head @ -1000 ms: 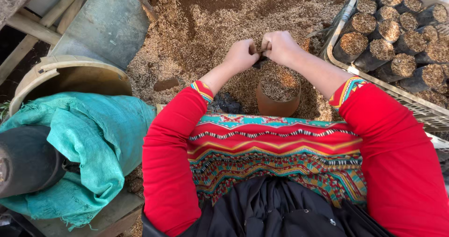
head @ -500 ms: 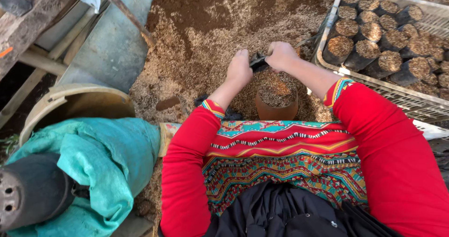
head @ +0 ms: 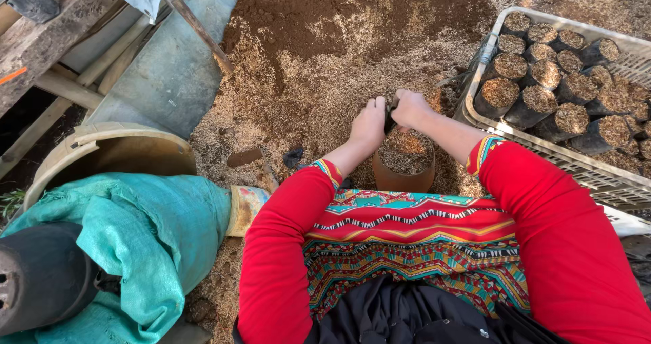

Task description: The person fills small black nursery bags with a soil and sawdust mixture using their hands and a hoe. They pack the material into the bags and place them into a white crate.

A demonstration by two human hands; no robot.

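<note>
Both red-sleeved arms are stretched forward over a patterned cloth [head: 413,239] on the lap, and the hands meet above a round brown pot [head: 405,162] filled with husky mix. The left hand [head: 368,125] is curled with fingers bent down at the pot's far rim; the right hand [head: 410,108] is clenched around a small dark bag [head: 389,115], which is pinched between the two hands just above the pot. A mound of soil and husk [head: 325,52] is spread beyond. To the right, a white crate [head: 542,150] of filled black seedling bags [head: 536,93] is set near the right forearm. A teal cloth [head: 129,242] and a pale bucket [head: 102,155] are seen at the left.
</note>
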